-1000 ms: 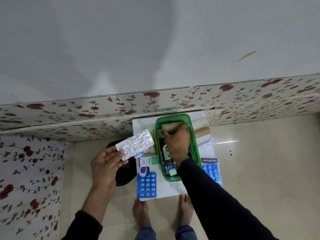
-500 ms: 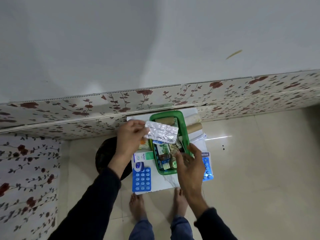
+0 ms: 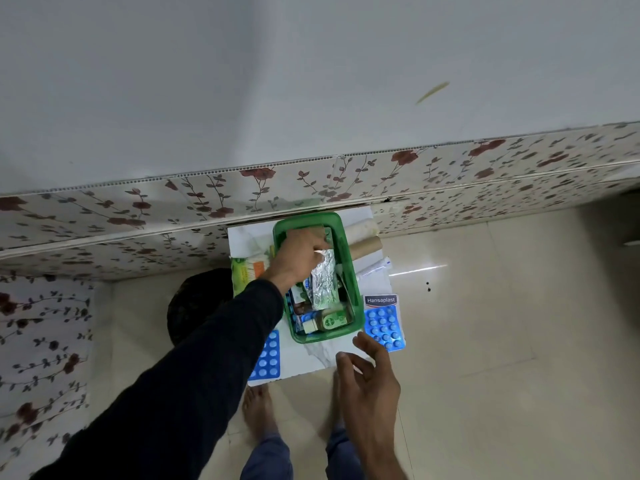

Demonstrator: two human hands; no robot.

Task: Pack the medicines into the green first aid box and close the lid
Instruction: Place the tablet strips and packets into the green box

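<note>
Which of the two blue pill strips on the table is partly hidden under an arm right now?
The blue blister strip left of the green box: the left sleeve crosses over it. The other, below the Hansaplast pack, lies fully exposed.

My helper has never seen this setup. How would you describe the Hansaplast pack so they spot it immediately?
Find the green first aid box on the small white table. Just right of its near end lies a small flat pack with a dark blue "Hansaplast" label, the only printed name there, above a blue pill strip.

Your box [image 3: 349,268] is green, the strip [image 3: 323,278] silver foil. Blue blister packs [image 3: 382,327] lie right; red flowers pattern the wall panel [image 3: 138,209].
</note>
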